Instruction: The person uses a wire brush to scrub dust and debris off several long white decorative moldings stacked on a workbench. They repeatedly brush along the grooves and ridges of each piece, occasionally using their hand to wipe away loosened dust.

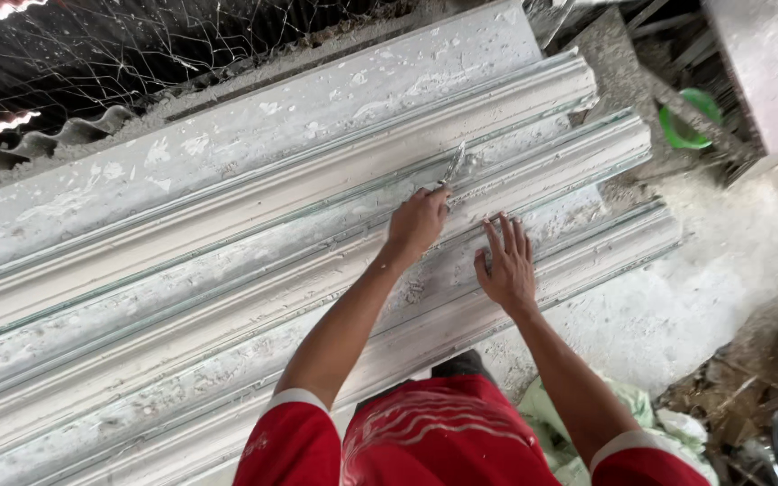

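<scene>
Plaster moulding (335,193), a long white cornice length, lies in a row of like pieces stacked side by side and running from lower left to upper right. Its far end holds the work: the left hand (418,222) is clenched round a small metal scraper (453,166), blade tip set into the groove between two ridges, apparently so the edge can follow the profile. The right hand (504,261) lies just beside it, released and flat, fingers spread on the next moulding (587,243), which looks like a way to steady the body and keep the pieces from shifting. Flakes and crumbs of plaster dot the surfaces around the blade. Beyond the stack, wire mesh (182,45) and a corrugated sheet edge (47,144) show at upper left, a green bowl (688,119) sits at upper right, and dusty white floor (677,315) spreads on the right.
</scene>
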